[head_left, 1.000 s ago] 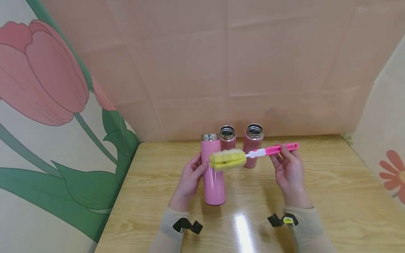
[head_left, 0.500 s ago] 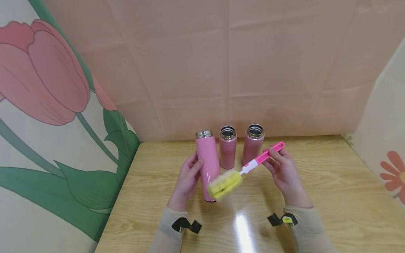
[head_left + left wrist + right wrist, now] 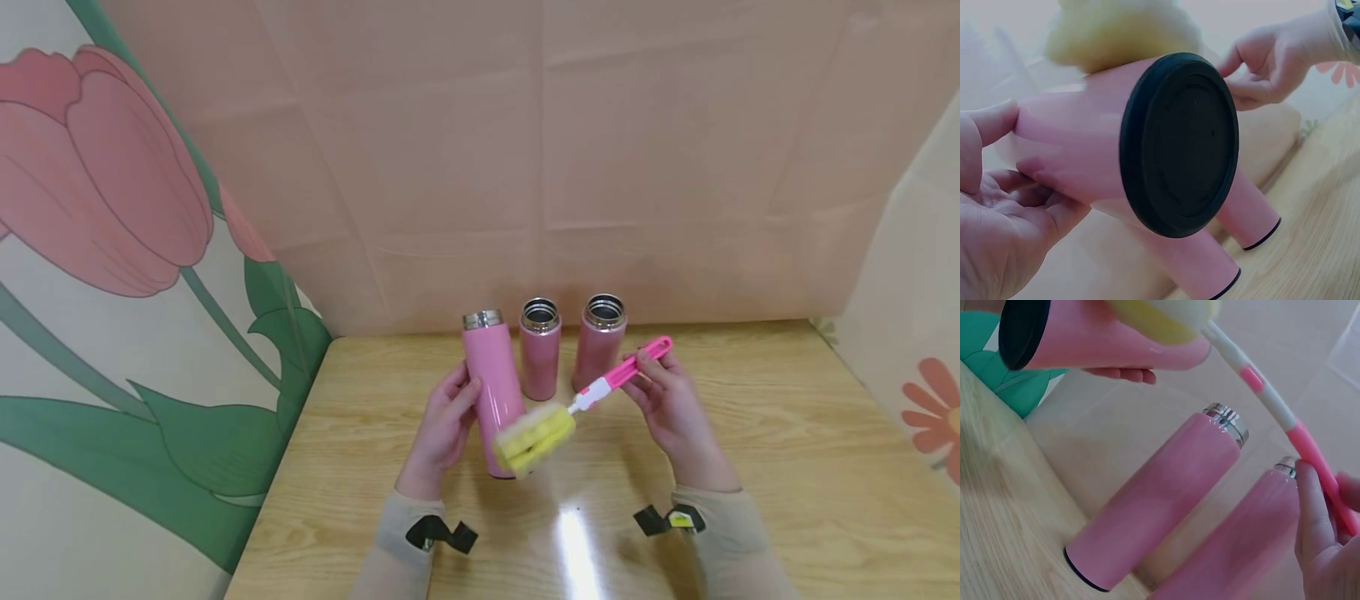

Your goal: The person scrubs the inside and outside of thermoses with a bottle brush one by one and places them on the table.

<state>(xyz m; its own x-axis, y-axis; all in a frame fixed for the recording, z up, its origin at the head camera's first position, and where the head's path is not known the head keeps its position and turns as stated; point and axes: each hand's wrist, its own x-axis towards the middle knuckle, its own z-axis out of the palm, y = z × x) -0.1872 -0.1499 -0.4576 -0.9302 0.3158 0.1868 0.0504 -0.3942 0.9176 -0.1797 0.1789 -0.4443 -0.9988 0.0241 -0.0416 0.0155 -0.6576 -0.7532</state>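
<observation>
My left hand (image 3: pixel 446 421) grips a pink thermos bottle (image 3: pixel 489 367) with a bare metal neck, its top leaning slightly left. The left wrist view shows its round black base (image 3: pixel 1191 144) raised off the table. Between the thumb and fingers of my right hand (image 3: pixel 675 412) is the pink handle of a bottle brush (image 3: pixel 633 367). Its yellow and white sponge head (image 3: pixel 536 437) slants down to the left and overlaps the lower part of the held bottle in the head view. That bottle's opening is hidden from me.
Two more pink thermos bottles, a left one (image 3: pixel 540 362) and a right one (image 3: pixel 597 350), stand uncapped and upright at the back of the wooden table (image 3: pixel 360 467). A peach cloth backdrop (image 3: pixel 450 167) rises right behind them; floral panels flank the table.
The held bottle has shifted slightly left and tilted, uncovering the bottle behind it. The brush has swung so its sponge points lower, with my right hand moving a little left.
</observation>
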